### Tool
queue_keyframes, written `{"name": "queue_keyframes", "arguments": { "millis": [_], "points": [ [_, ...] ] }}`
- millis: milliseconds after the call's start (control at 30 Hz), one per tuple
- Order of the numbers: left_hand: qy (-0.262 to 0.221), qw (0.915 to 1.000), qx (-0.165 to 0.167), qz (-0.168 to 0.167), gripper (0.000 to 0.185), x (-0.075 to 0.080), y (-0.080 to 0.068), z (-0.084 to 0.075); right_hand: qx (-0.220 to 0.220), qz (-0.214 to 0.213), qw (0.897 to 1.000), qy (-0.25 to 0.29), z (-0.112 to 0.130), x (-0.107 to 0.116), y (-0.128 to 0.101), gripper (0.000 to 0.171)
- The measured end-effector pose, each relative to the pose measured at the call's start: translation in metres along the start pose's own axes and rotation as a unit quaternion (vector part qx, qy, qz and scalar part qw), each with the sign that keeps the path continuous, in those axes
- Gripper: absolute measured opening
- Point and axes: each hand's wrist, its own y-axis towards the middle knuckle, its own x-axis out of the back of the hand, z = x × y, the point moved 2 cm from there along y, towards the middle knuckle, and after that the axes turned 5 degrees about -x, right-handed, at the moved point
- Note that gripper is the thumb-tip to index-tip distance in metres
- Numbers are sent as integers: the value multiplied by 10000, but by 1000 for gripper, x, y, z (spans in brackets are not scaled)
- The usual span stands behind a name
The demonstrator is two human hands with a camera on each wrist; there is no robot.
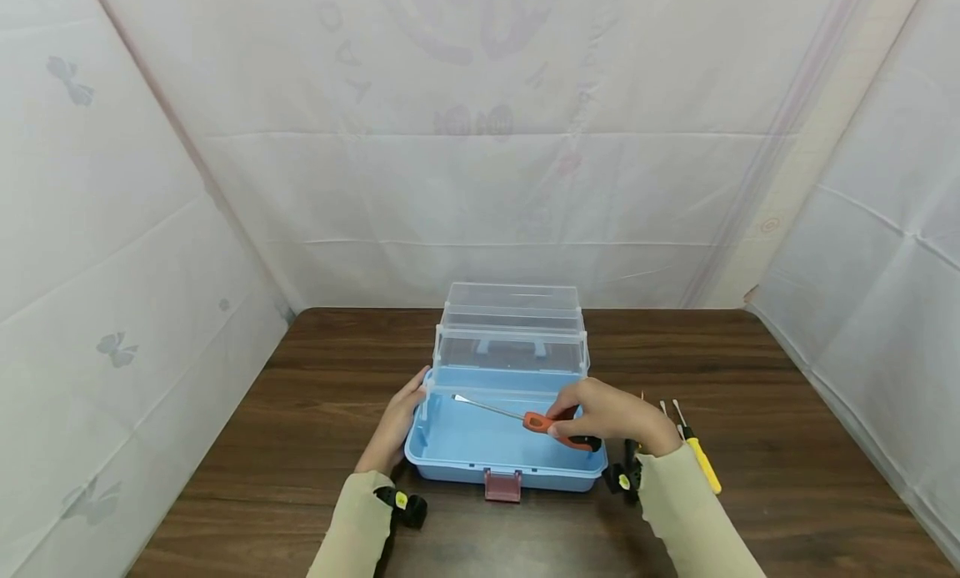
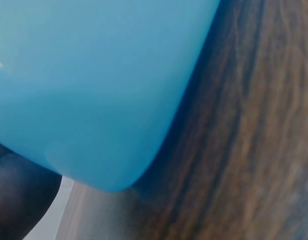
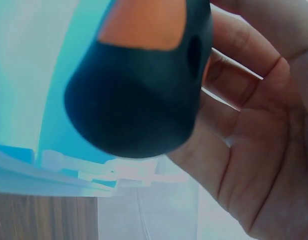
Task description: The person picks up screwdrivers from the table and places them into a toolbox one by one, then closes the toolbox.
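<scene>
One flathead screwdriver (image 1: 537,423) our right hand (image 1: 609,407) grips above the toolbox (image 1: 468,444); our straight-fingered left hand (image 1: 397,421) touches nine o'clock.

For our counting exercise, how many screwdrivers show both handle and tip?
2: the orange screwdriver in the right hand, the yellow screwdriver on the table, beside that arm. Others may be partly hidden behind it.

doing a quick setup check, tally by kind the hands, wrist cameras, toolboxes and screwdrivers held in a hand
Hands: 2 (left hand, right hand)
Wrist cameras: 2 (left wrist camera, right wrist camera)
Blue toolbox: 1
Held orange-and-black screwdriver: 1
Total: 6
</scene>
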Motion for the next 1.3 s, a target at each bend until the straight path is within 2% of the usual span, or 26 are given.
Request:
{"name": "queue_keyframes", "arguments": {
  "millis": [333, 533, 867, 1133, 1300],
  "points": [
    [-4, 10000, -88, 39, 51, 1, 1, 2, 107, 126, 9998, 70, -1, -5, 5, 14],
    [-47, 9999, -102, 1, 51, 1, 1, 1, 27, 217, 9996, 186, -1, -8, 6, 15],
    [-66, 10000, -68, -17, 51, 1, 1, 1, 70, 254, 9996, 101, -1, -11, 9, 14],
    [-67, 10000, -50, -43, 51, 1, 1, 1, -127, 246, 9996, 96, -2, -16, 10, 13],
    [-62, 9999, -80, 4, 51, 1, 2, 1, -101, 281, 9996, 1, -2, -18, 11, 13]
  ]
}}
